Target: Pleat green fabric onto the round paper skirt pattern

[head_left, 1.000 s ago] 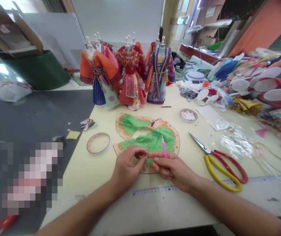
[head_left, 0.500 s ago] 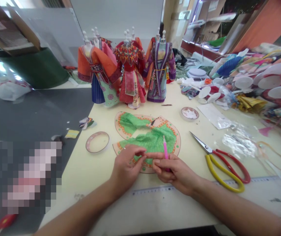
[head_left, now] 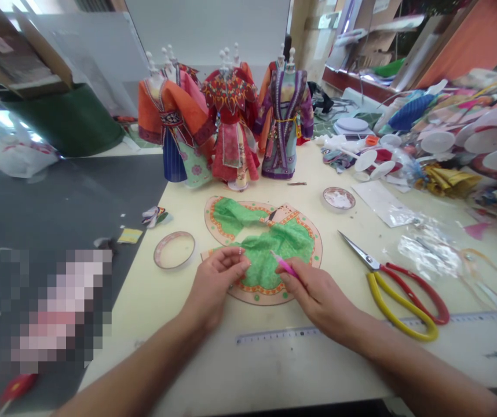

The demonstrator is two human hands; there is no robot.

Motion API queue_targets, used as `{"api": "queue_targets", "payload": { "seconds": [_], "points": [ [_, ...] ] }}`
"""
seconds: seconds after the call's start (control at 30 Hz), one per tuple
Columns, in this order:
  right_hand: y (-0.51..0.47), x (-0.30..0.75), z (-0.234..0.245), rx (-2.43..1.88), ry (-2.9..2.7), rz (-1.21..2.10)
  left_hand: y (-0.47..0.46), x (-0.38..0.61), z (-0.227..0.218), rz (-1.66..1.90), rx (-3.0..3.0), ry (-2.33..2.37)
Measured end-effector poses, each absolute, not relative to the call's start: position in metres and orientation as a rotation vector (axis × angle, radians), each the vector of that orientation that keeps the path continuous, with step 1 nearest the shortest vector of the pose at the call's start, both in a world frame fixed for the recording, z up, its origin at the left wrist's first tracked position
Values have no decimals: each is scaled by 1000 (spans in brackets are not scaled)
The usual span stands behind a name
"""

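Note:
A pink pen-like tool (head_left: 287, 267) with a pale, narrow tip is gripped in my right hand (head_left: 318, 291), its tip pointing up and left. My left hand (head_left: 214, 278) is closed in a pinch. Something tiny and white shows at its fingertips, too small to name. Beneath both hands lies a curved piece of green cloth (head_left: 274, 249) with a peach, orange-patterned border, flat on the cream table (head_left: 214, 370). The two hands are a short gap apart.
Red-and-yellow-handled scissors (head_left: 400, 295) lie at right above a ruler (head_left: 270, 336). A shallow dish (head_left: 174, 250) is at left, a smaller dish with white bits (head_left: 339, 198) at right. Dressed doll stands (head_left: 231, 133) line the back; clutter (head_left: 448, 139) fills the right.
My hands have moved apart, and the right forefinger no longer reaches to the left hand. The pink tool has tipped from upright to leaning left.

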State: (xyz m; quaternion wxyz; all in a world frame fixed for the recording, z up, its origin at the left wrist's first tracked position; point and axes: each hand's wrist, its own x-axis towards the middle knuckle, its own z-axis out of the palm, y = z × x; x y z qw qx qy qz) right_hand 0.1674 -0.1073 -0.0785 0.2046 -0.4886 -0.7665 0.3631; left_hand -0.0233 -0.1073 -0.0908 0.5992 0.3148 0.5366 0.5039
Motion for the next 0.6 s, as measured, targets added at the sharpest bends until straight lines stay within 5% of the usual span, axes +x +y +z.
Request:
{"api": "queue_targets", "payload": {
  "seconds": [0.6],
  "points": [
    [-109,167,-97,-1246,-2385,452,-107,-27,-90,1202,581,1127]
  ]
}}
